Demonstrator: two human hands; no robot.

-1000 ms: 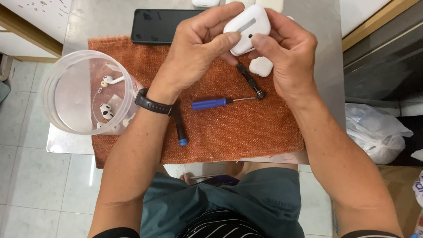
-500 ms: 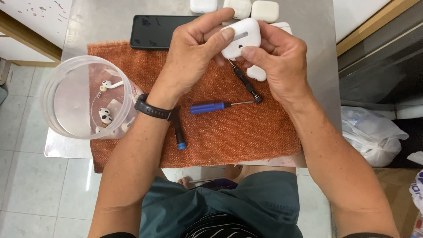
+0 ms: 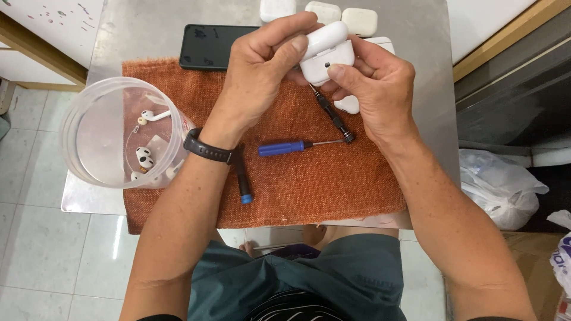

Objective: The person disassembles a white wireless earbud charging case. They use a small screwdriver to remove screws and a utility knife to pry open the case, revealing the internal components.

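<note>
Both hands hold a small white earbud case (image 3: 326, 52) above the far part of a metal desk (image 3: 148, 18). The left hand (image 3: 262, 71) is clamped on its left side and lid, the right hand (image 3: 375, 83) closed on its right side with the thumb on its front. An orange woven cloth (image 3: 309, 184) covers most of the desk. On it lie a blue-handled screwdriver (image 3: 285, 147), a black screwdriver (image 3: 333, 114) and a third tool (image 3: 242, 184) partly under the left wrist. A clear plastic tub (image 3: 101, 137) at the left edge holds what look like loose earbuds. A dark phone (image 3: 205, 44) and more white cases (image 3: 359, 19) sit at the far edge. Pale floor tiles (image 3: 35, 249) lie below, with a white plastic bag (image 3: 499, 184) on the right
</note>
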